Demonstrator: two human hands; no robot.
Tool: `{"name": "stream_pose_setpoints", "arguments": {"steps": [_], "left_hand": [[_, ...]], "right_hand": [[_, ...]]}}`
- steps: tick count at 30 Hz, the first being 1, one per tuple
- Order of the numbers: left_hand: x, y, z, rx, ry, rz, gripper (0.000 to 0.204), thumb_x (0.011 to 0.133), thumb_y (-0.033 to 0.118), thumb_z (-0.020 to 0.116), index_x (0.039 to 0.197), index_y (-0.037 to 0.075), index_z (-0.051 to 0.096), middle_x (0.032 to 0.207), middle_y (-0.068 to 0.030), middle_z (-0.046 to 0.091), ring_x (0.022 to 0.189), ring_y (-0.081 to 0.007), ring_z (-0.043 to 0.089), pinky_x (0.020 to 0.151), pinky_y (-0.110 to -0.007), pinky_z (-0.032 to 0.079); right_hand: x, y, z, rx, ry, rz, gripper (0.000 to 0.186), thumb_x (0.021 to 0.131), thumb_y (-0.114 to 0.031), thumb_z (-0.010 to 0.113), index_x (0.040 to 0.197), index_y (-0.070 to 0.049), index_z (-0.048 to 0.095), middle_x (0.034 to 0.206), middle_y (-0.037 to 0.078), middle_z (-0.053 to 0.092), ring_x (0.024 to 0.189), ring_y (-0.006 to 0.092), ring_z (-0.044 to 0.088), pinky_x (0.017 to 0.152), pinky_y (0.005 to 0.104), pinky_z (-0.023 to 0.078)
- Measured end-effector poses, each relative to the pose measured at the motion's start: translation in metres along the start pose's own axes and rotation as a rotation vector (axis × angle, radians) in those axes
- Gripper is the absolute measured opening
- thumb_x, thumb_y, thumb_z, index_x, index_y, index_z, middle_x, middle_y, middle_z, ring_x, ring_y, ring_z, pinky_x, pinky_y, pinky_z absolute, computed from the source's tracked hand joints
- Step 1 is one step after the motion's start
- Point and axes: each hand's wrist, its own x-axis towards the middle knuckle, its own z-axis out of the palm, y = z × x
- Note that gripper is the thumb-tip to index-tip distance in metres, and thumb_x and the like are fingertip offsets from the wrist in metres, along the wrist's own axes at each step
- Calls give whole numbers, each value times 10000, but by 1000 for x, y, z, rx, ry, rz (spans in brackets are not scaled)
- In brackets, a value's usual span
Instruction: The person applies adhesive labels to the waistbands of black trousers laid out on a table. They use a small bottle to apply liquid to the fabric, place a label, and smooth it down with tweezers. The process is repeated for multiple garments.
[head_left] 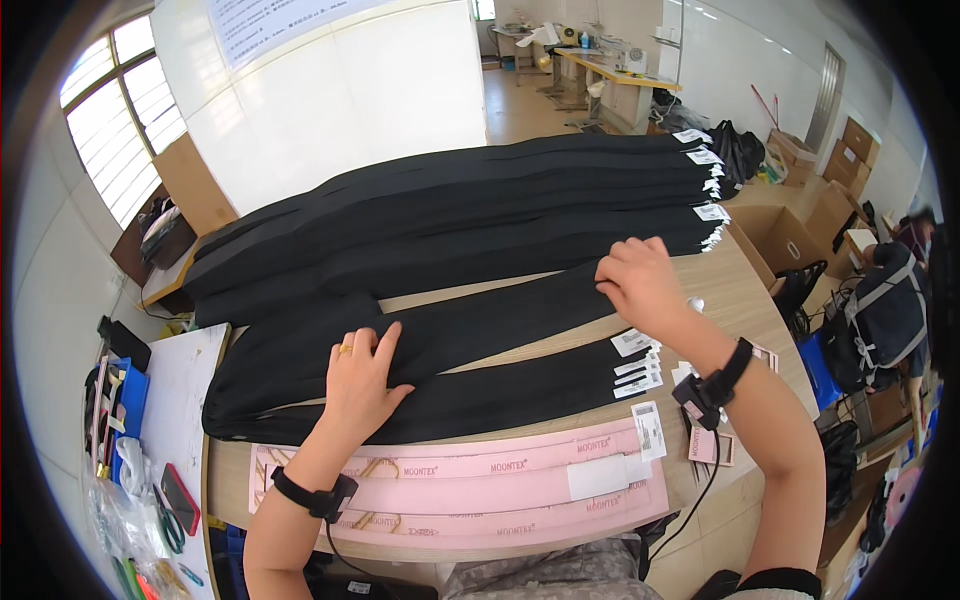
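A long black fabric strip lies across the wooden table, slanting up toward the right. My left hand rests on the black cloth with its fingers spread; a yellow ring is on one finger. At the strip's right end, my right hand has its fingers curled and closed on the fabric edge. Nearer to me is a stack of black strips with white labels at its right end. Pink printed strips lie along the front edge, with a white paper piece on top.
Larger piles of black strips with labelled ends fill the table's far side. A side table at left holds a blue bin and scissors. Cardboard boxes stand at right. Cables hang from both wrist bands.
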Motion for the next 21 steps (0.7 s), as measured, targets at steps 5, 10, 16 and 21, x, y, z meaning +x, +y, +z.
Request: {"name": "stream_pose_setpoints", "arguments": {"steps": [5,10,16,21], "left_hand": [[11,-8,0,73,267,84,707,772,-7,739,1456,121,611,1371,-196,582,1240,-359,572,1069,-456,447],[-10,-15,-51,-166,423,259,801,630,-166,564,1387,73,672,1226,-164,684,1023,-367,658,890,-428,511],[-101,-8,-82,111,-29,546,597,720,233,757,1317,231,751,914,-72,566,747,-248,533,701,-412,425],[-136,0,-61,137,-270,547,629,868,615,708,1377,246,709,957,-107,608,800,-272,549,748,-421,433]], "right_hand": [[8,-46,-95,81,201,-112,128,798,-46,781,888,-116,724,850,-5,630,855,228,580,819,391,399],[-52,-69,-136,15,154,-109,282,720,-20,765,981,-126,773,954,-24,694,856,218,575,784,388,398],[-178,-127,-97,86,-48,-134,378,783,-121,690,1152,-85,763,1142,15,718,970,215,623,809,374,489],[-221,-162,-46,204,-81,6,399,798,-104,681,1189,-54,744,1245,73,717,1122,254,652,857,383,526]]}}
